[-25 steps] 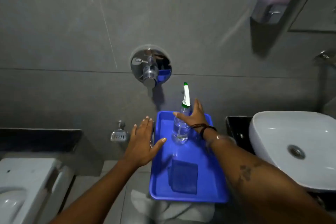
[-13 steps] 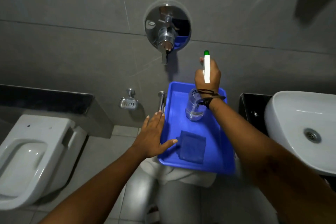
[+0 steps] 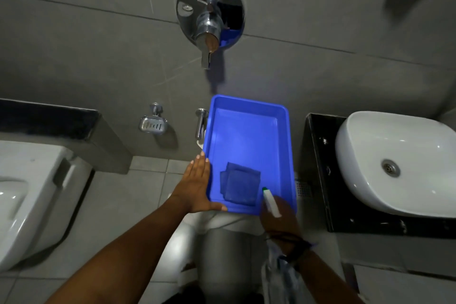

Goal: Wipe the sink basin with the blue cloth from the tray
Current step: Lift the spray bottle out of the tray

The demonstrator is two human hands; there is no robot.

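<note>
A blue tray (image 3: pixel 249 128) sits in the middle of the view, on something pale underneath. A folded blue cloth (image 3: pixel 240 183) lies flat in its near half. My left hand (image 3: pixel 197 185) rests flat against the tray's left rim, thumb along the near edge, fingers spread. My right hand (image 3: pixel 278 219) grips a clear spray bottle (image 3: pixel 270 202) with a white, green-tipped nozzle, lifted out of the tray at its near right corner. The bottle's body hangs blurred below my wrist. The white sink basin (image 3: pixel 399 163) with a metal drain stands to the right on a black counter.
A chrome wall mixer (image 3: pixel 209 12) protrudes above the tray. A chrome soap dish (image 3: pixel 152 124) and a small spout (image 3: pixel 201 121) are on the wall to the left. A white toilet (image 3: pixel 27 192) fills the lower left. The black counter (image 3: pixel 320 168) edges close to the tray.
My right hand has carried the spray bottle out of the tray's far half, back toward me to the near right corner. My left hand moved onto the tray's left rim.
</note>
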